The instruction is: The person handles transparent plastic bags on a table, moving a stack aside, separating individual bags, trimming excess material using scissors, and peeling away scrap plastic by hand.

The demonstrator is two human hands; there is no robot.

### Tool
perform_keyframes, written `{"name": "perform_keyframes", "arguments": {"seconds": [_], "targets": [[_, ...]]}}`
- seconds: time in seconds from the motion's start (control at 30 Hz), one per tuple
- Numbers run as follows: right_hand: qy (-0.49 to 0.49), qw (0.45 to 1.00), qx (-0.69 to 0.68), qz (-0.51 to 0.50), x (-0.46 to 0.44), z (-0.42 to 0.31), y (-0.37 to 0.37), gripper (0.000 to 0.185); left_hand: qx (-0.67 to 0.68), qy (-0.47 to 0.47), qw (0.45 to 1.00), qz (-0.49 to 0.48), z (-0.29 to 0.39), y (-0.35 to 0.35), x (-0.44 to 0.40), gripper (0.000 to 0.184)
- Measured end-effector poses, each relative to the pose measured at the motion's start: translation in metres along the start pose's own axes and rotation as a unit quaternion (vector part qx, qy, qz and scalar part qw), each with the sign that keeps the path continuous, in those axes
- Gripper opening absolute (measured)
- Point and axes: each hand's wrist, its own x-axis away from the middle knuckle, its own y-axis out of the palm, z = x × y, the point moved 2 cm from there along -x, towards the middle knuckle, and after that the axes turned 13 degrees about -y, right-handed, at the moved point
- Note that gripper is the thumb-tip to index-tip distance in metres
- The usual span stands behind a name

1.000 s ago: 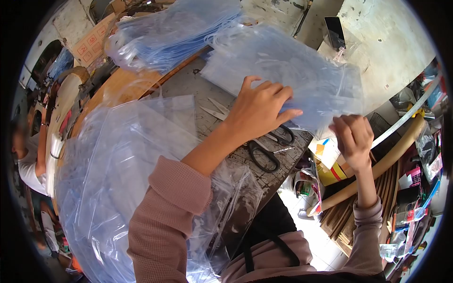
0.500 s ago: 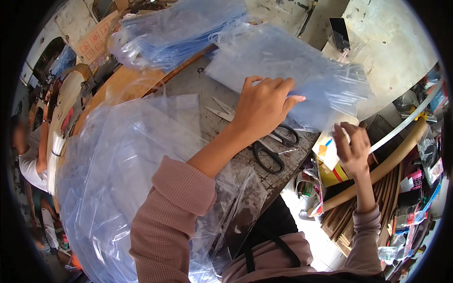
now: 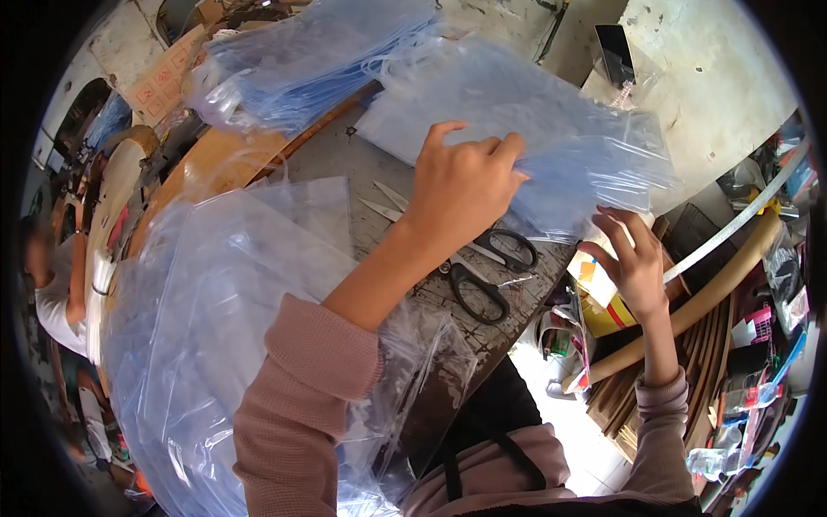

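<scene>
Bluish clear plastic sheets (image 3: 508, 99) lie stacked at the left hand (image 3: 465, 185), its fingers bent, grip unclear, while the right hand (image 3: 636, 263) hangs loosely open near their edge, black-handled scissors (image 3: 457, 277) on the scuffed table (image 3: 323, 157) under the left wrist.

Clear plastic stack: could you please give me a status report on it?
Left hand at the stack, grip unclear; right hand open by its edge; scissors beneath left wrist.

Cluttered workshop, worn workbench (image 3: 508, 320), scissors (image 3: 472, 263)
</scene>
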Motion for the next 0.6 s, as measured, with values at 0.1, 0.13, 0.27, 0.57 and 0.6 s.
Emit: {"name": "perform_keyframes", "arguments": {"seconds": [0.1, 0.13, 0.27, 0.57, 0.6], "targets": [[0.002, 1.000, -0.019, -0.019, 0.001, 0.014, -0.001, 0.031, 0.002, -0.013, 1.000, -0.013, 0.000, -0.003, -0.001, 0.018], [0.001, 1.000, -0.018, -0.018, -0.001, 0.017, -0.002, 0.031, -0.007, -0.014, 1.000, -0.015, 0.000, -0.004, -0.001, 0.017], [0.038, 0.998, -0.044, -0.034, -0.005, 0.030, -0.010, 0.028, -0.022, -0.016, 0.999, -0.017, 0.002, -0.006, -0.002, 0.016], [0.091, 0.985, -0.144, -0.040, -0.001, 0.029, -0.013, 0.026, -0.009, -0.022, 0.999, -0.027, 0.001, -0.006, -0.003, 0.016], [0.092, 0.985, -0.144, -0.040, 0.002, 0.029, -0.011, 0.026, -0.008, -0.022, 0.999, -0.027, 0.000, -0.006, -0.003, 0.016]]}}
